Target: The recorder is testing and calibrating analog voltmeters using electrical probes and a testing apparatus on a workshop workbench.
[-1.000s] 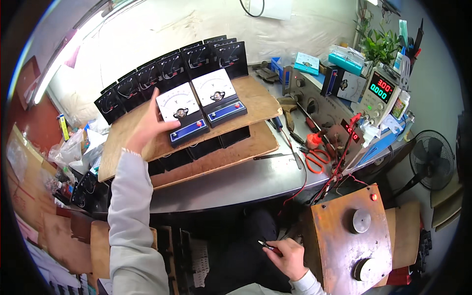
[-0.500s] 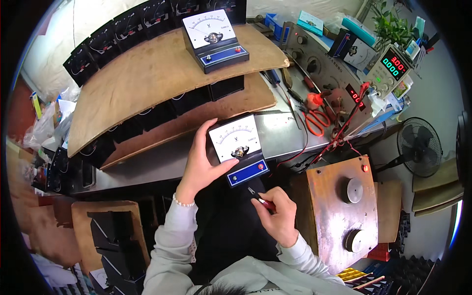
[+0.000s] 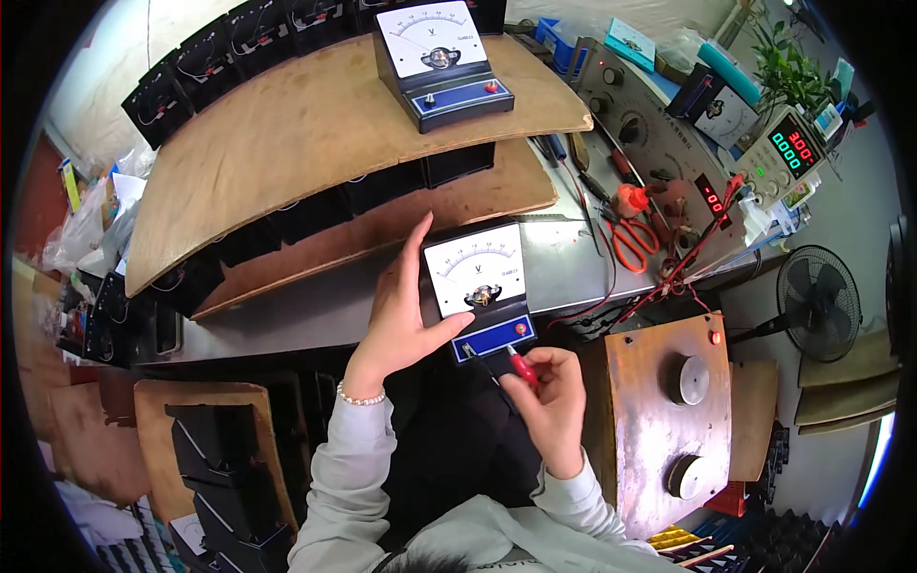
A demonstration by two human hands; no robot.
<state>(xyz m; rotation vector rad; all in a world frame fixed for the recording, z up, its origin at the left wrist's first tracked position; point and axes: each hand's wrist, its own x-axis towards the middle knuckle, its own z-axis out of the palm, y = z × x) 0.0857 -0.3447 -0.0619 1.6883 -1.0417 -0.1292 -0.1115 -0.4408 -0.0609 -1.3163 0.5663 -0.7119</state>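
Observation:
My left hand (image 3: 401, 320) grips a voltmeter (image 3: 495, 334) by its left side, thumb over the front beside the dial. The meter has a white dial face, a black case and a blue strip with a red terminal on the right and a metal one on the left. Just below that strip, my right hand (image 3: 549, 396) is closed around a small tool with a red handle (image 3: 522, 366), seemingly pliers. Its dark tip reaches the strip's lower left part, near the metal terminal; whether it touches is unclear.
A similar voltmeter (image 3: 444, 67) stands on the wooden board (image 3: 287, 143), with several black cases behind and beneath it. On the right are orange-handled scissors (image 3: 632, 244), a lit power supply (image 3: 785, 158), a metal-topped box with two knobs (image 3: 669, 420) and a fan (image 3: 817, 301).
My right hand has raised the tool against the meter's blue strip and turned it. In the picture, the meter and bench sit slightly further right.

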